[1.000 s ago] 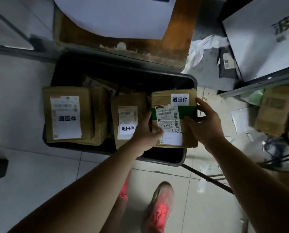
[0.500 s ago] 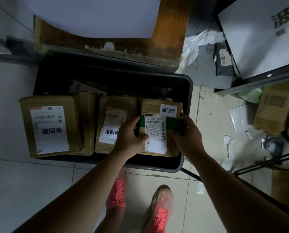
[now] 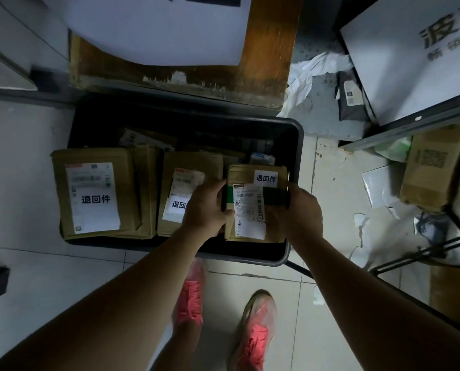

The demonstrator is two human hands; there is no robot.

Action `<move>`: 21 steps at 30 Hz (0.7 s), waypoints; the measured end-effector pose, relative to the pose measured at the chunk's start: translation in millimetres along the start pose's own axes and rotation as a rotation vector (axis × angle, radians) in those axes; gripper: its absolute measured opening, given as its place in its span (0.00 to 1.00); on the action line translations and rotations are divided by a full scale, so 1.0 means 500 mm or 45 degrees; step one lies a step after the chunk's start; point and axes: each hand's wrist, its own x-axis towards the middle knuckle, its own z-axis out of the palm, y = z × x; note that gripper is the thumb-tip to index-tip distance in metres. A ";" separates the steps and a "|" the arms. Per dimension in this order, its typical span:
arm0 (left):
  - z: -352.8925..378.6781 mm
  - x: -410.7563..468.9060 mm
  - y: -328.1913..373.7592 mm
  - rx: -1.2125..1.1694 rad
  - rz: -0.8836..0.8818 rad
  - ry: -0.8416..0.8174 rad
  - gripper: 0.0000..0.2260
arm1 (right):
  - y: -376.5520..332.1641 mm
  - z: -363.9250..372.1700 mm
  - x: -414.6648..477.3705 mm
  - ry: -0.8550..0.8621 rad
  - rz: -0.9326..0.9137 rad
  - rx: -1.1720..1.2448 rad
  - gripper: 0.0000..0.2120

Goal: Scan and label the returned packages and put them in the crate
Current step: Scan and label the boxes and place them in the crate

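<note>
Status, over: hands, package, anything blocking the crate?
Left hand and right hand both grip package. Package at crate right end, tight beside middle box. Landed or not: cannot tell.

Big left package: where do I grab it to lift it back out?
Take the left package by its left edge, from the left, I'd say: it lies flat, label up, that edge seems to overhang the crate rim, and its right side butts against another box. The left hand and right hand hold the banded package.
</note>
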 end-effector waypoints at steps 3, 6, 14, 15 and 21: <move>-0.049 -0.026 0.022 0.226 0.073 -0.020 0.32 | -0.018 -0.048 -0.031 0.013 -0.014 -0.059 0.18; -0.110 -0.063 0.074 0.557 0.186 -0.037 0.29 | -0.043 -0.119 -0.084 -0.015 -0.114 -0.201 0.22; -0.317 -0.267 0.331 1.040 0.409 0.007 0.27 | -0.136 -0.394 -0.315 0.048 -0.191 -0.490 0.29; -0.345 -0.302 0.369 1.076 0.411 0.023 0.27 | -0.145 -0.431 -0.353 0.055 -0.187 -0.496 0.29; -0.465 -0.522 0.574 1.230 0.474 -0.015 0.30 | -0.177 -0.634 -0.607 0.182 -0.087 -0.464 0.31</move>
